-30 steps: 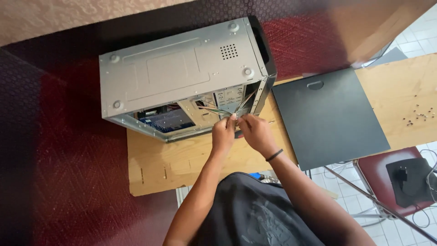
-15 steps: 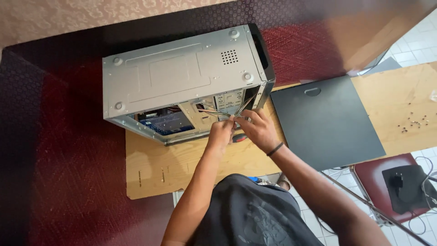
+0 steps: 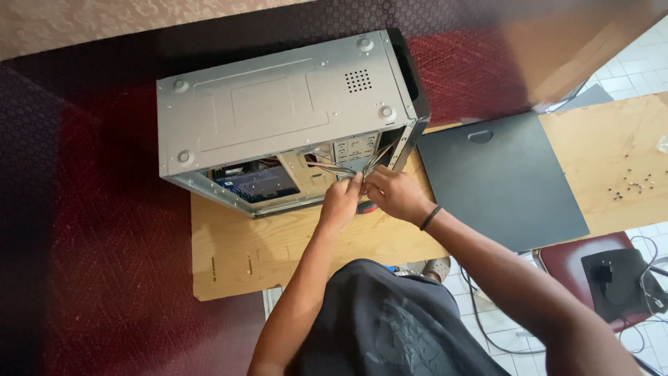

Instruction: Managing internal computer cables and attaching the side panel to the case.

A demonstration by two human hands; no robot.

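A bundle of thin grey and white cables [image 3: 348,169] runs out of the open side of a grey metal computer case [image 3: 278,111], at its right near corner. The left hand [image 3: 341,202] pinches the cables with fingertips pressed together just at the case opening. The right hand [image 3: 391,193] sits just beside it, touching it, fingers curled and closed around the same strands; a dark band [image 3: 430,218] circles that wrist.

The case lies on a pale wooden board [image 3: 236,251], its flat bottom panel with round feet facing up. Inside the opening, left of the hands, a blue circuit board [image 3: 256,182] shows. A small red object peeks from under the hands; what it is cannot be told.

Right of the case, a flat dark grey side panel [image 3: 501,181] rests on the board. Far right, small screws [image 3: 630,186] are scattered on the wood. Near right, a dark red stool [image 3: 567,259] bears a black adapter with cord [image 3: 616,282]. A dark red patterned carpet [image 3: 97,278] spreads to the left.
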